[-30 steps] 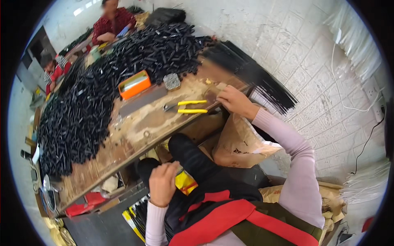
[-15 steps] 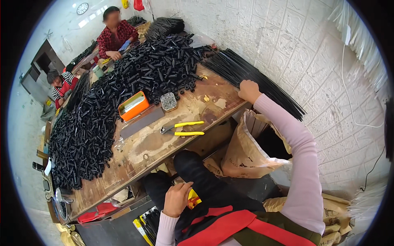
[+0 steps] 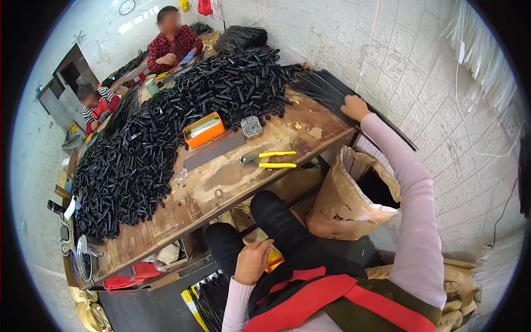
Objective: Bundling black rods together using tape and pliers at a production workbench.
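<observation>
My right hand (image 3: 355,108) is closed over the near part of a bundle of thin black rods (image 3: 327,91) at the table's right end. Its fingertips are turned away from view. Above my lap, my left hand (image 3: 251,262) has its fingers curled and pressed together; whatever they hold, if anything, is hidden. A yellow and red item (image 3: 274,259) shows just behind that hand. On the table lie yellow-handled pliers (image 3: 271,159), jaws to the left, with no hand on them.
A large heap of short black tubes (image 3: 221,86) covers the far and left table. Nearer are an orange box (image 3: 203,131), a clear container of small metal pieces (image 3: 251,127) and a grey strip (image 3: 214,152). An open brown sack (image 3: 332,213) stands below the right edge. Two people sit beyond.
My right hand has moved from the table's corner up and right onto the rods, which now lie more spread. The view has shifted. My left hand stays curled above my lap.
</observation>
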The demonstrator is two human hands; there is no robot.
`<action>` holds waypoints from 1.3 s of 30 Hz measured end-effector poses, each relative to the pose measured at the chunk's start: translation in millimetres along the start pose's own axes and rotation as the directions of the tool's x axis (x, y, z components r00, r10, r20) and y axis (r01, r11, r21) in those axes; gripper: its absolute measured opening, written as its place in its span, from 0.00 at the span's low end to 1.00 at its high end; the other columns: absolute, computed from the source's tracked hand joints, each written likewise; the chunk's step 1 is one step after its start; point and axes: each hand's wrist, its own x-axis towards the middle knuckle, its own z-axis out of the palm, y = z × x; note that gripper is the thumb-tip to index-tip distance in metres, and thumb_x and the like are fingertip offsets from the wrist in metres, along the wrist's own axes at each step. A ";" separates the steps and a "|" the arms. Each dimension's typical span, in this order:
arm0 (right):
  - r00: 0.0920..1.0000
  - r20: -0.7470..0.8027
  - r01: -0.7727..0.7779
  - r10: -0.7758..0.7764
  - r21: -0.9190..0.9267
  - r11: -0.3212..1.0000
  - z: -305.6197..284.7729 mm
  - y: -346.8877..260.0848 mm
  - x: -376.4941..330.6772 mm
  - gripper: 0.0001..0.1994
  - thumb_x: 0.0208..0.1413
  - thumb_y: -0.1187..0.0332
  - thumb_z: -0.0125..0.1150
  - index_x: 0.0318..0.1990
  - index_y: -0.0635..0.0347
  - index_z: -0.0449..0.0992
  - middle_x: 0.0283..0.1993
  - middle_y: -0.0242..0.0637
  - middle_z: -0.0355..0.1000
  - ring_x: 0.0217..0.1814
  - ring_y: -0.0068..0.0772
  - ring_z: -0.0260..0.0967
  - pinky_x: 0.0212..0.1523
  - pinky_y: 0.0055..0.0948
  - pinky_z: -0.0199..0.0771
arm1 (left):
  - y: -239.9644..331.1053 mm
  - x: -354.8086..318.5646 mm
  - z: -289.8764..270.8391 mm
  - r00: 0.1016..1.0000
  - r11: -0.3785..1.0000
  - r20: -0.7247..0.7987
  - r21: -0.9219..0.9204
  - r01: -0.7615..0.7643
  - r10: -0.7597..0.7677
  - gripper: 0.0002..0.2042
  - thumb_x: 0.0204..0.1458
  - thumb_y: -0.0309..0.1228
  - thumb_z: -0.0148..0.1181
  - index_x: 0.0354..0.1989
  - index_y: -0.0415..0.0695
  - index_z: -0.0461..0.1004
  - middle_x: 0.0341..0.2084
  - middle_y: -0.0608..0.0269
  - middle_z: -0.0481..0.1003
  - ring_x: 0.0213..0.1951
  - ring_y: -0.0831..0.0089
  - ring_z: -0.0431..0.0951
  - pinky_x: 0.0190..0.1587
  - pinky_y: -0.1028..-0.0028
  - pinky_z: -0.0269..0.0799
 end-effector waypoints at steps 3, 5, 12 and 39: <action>0.988 -0.143 0.053 -0.056 -0.025 0.998 -11.4 14.4 23.7 0.14 0.47 0.62 0.58 0.32 0.68 0.76 0.33 0.55 0.75 0.38 0.58 0.74 0.40 0.51 0.74 | -0.8 -9.0 -5.3 1.000 1.000 -0.012 -0.016 0.020 -0.020 0.10 0.55 0.30 0.57 0.44 0.45 0.77 0.30 0.54 0.77 0.33 0.53 0.77 0.36 0.60 0.74; 0.966 -0.232 0.101 -0.114 -0.067 0.993 -27.1 16.1 35.8 0.14 0.48 0.62 0.60 0.29 0.68 0.76 0.28 0.52 0.75 0.31 0.53 0.76 0.32 0.48 0.75 | -2.3 -15.8 -6.8 0.999 0.999 -0.016 -0.033 0.034 -0.034 0.10 0.54 0.29 0.57 0.43 0.45 0.77 0.32 0.53 0.77 0.35 0.52 0.77 0.37 0.60 0.74; 0.944 0.330 -0.282 0.023 0.766 0.578 -109.5 -36.8 60.4 0.17 0.56 0.59 0.63 0.23 0.61 0.71 0.15 0.26 0.61 0.11 0.19 0.54 0.11 0.22 0.49 | -4.4 -22.6 -19.6 0.996 0.991 -0.086 -0.124 -0.047 0.037 0.09 0.56 0.30 0.57 0.44 0.44 0.78 0.29 0.53 0.77 0.32 0.52 0.77 0.36 0.62 0.74; 0.551 0.125 -0.066 -0.825 0.992 0.106 -182.2 -335.2 -150.4 0.19 0.67 0.55 0.47 0.34 0.62 0.73 0.30 0.32 0.74 0.25 0.19 0.70 0.24 0.17 0.66 | 43.9 25.9 -152.2 0.844 0.293 -0.191 -0.955 -0.042 -0.501 0.14 0.68 0.38 0.41 0.46 0.41 0.70 0.17 0.75 0.60 0.14 0.86 0.53 0.16 0.83 0.45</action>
